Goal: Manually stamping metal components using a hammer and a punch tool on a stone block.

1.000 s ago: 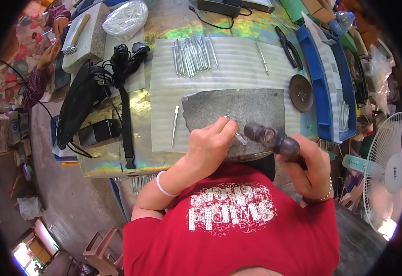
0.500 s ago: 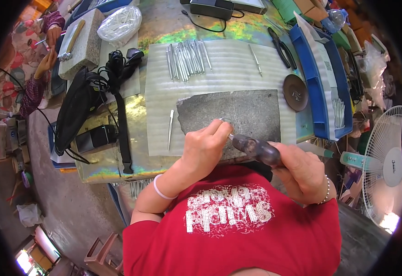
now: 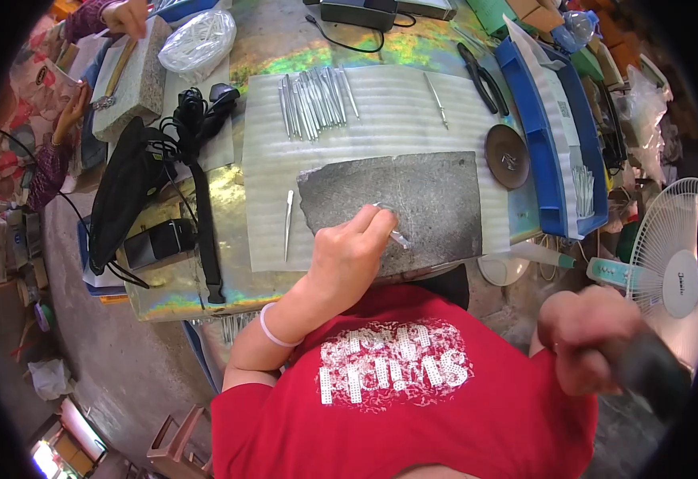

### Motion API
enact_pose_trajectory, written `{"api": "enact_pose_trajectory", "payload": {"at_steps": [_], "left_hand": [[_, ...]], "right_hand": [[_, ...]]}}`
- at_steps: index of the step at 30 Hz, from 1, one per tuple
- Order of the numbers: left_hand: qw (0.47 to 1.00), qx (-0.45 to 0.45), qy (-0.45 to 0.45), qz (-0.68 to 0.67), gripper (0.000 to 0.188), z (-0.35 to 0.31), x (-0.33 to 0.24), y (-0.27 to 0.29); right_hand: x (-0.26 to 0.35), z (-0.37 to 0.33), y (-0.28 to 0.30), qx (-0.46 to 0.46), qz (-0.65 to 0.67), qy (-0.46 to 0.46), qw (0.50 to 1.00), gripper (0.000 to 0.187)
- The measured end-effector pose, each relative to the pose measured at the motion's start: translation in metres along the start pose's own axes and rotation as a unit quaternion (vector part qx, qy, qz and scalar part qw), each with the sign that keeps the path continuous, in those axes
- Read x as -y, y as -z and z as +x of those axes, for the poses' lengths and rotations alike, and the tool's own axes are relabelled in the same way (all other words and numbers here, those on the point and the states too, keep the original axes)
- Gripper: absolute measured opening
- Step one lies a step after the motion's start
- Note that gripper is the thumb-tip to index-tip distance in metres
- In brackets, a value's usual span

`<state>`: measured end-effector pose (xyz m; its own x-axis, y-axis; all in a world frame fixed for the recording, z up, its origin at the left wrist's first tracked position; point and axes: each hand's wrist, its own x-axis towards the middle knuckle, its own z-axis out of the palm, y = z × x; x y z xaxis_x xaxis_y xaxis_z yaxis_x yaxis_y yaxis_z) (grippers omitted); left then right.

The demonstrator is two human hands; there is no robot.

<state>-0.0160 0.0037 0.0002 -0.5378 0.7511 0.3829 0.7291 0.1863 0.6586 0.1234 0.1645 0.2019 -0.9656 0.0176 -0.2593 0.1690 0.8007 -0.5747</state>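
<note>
My left hand (image 3: 354,247) is closed in a pinch over the dark grey stone slab (image 3: 436,180). From under its fingers shows the end of a small silvery metal piece (image 3: 399,239); the rest is hidden. Off to the right, beyond the table's edge, my right hand (image 3: 588,331) is blurred by motion. It is wrapped round a dark-handled tool (image 3: 648,367), whose far end is smeared. Left of the slab, a slim pointed silver rod (image 3: 288,227) lies on the white foam sheet (image 3: 273,172). A row of silver rods (image 3: 314,104) lies beyond the slab.
Right of the slab are a brown round dish (image 3: 496,168) with small bits, black-handled pliers (image 3: 483,80) and a blue tray (image 3: 547,184). A black bag (image 3: 129,184) with cables sits left. A co-worker's hand (image 3: 129,16) hovers near a hammer (image 3: 117,76) on a stone block. A fan (image 3: 668,247) stands right.
My right hand has swung away from the slab to the lower right with the dark-handled tool. My left hand stays on the slab. The co-worker's hands have moved apart.
</note>
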Motion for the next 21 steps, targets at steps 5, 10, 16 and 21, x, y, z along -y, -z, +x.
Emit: {"api": "enact_pose_trajectory", "payload": {"at_steps": [5,10,16,21], "left_hand": [[1.000,-0.007,0.005,-0.009,0.018,0.002,-0.002,-0.002],[0.979,0.007,0.109,-0.175,0.008,-0.001,0.003,0.005],[0.686,-0.030,0.296,-0.664,0.013,0.006,-0.002,0.037],[0.589,-0.028,0.299,-0.750,0.014,0.002,0.002,0.037]], "right_hand": [[-0.038,0.033,-0.034,-0.062,-0.061,0.198,0.976,0.049],[-0.045,0.028,-0.042,-0.213,0.030,0.110,0.971,0.045],[-0.104,0.072,-0.092,-0.248,-0.018,0.051,0.967,0.043],[-0.118,0.085,-0.115,-0.231,-0.084,-0.009,0.969,0.046]]}}
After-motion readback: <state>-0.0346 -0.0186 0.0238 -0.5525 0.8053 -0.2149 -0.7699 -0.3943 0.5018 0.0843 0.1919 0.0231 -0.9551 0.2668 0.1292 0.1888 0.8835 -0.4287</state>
